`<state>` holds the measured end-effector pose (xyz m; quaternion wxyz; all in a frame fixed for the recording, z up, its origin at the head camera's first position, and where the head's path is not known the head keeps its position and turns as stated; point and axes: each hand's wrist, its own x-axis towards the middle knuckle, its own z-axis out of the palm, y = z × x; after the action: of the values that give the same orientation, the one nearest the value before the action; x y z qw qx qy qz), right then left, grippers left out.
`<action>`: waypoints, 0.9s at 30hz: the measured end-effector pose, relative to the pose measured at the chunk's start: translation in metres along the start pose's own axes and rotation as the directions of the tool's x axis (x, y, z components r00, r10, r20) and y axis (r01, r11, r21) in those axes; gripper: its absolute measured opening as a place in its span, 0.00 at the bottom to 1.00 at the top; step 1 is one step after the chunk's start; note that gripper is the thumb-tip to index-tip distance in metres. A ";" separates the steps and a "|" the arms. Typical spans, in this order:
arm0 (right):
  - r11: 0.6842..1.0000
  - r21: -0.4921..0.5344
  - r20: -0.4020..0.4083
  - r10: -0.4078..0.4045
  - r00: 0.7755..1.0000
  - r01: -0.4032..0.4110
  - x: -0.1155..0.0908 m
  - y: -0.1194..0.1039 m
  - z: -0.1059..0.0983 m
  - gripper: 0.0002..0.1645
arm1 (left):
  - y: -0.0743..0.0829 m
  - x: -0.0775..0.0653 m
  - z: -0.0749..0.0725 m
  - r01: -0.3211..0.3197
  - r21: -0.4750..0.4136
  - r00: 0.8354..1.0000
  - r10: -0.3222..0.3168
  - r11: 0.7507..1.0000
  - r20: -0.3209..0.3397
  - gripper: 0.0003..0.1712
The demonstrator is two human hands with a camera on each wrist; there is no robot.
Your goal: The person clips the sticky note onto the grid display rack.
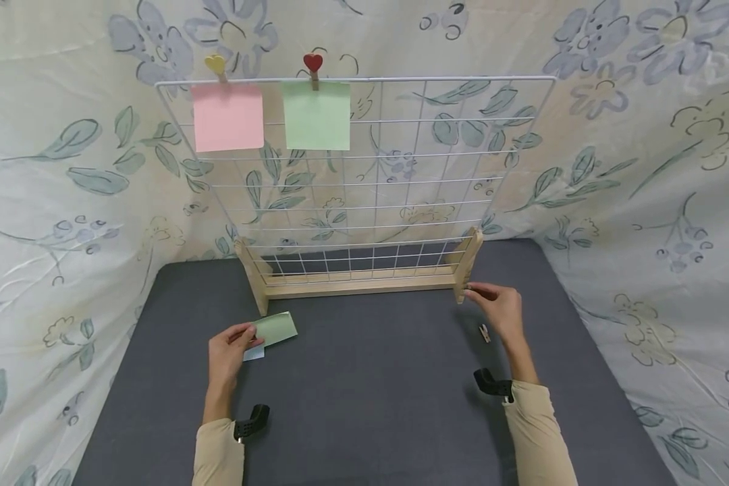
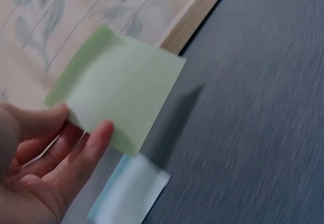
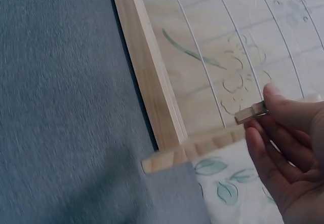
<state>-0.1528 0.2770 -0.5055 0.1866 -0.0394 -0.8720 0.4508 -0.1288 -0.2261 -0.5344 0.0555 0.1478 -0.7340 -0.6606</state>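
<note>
Nearest me I have two tan sleeves (image 1: 543, 439), with a black mount (image 1: 252, 422) by each cuff. Just beyond, I see the left hand (image 1: 226, 354) pinching a green slip (image 1: 277, 329) between thumb and fingers, tilted and raised over the dark table (image 1: 364, 398). A blue slip (image 2: 130, 193) lies on the table below it, partly covered in my head view. Across on the right, a loose clip (image 1: 484, 333) rests on the table. Past that, the right hand (image 1: 501, 312) has another clip (image 3: 250, 113) pinched at its fingertips, near the right foot of the rack (image 1: 364, 289); I can't tell whether they touch. Up on the rack's top wire, to my left, hang a pink sheet (image 1: 228, 120) under a yellow heart (image 1: 215, 64) and a green sheet (image 1: 317, 118) under a red heart (image 1: 313, 63). Behind everything, I see flowered cloth (image 1: 55, 229).
</note>
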 end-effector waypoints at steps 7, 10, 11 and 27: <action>0.999 -0.037 0.018 0.003 1.000 -0.002 0.001 -0.021 0.016 0.14 | 0.006 0.002 0.036 -0.057 0.008 0.998 0.057 0.998 0.028 0.13; 0.999 -0.030 0.034 -0.020 0.999 0.022 0.003 -0.026 0.022 0.14 | 0.011 0.003 0.050 -0.072 0.029 0.996 0.071 0.997 0.054 0.12; 0.999 -0.027 0.039 -0.030 0.999 0.031 0.004 -0.027 0.024 0.13 | 0.012 0.003 0.054 -0.081 0.035 0.995 0.079 0.996 0.063 0.12; 0.998 0.023 0.109 -0.055 0.992 0.053 0.012 -0.050 0.050 0.13 | 0.021 -0.001 0.107 -0.161 0.029 0.976 0.155 0.986 0.150 0.10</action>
<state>-0.1772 0.2117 -0.4880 0.1507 0.0108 -0.8772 0.4557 -0.1603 -0.1225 -0.5269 0.0505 0.0407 -0.7587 -0.6482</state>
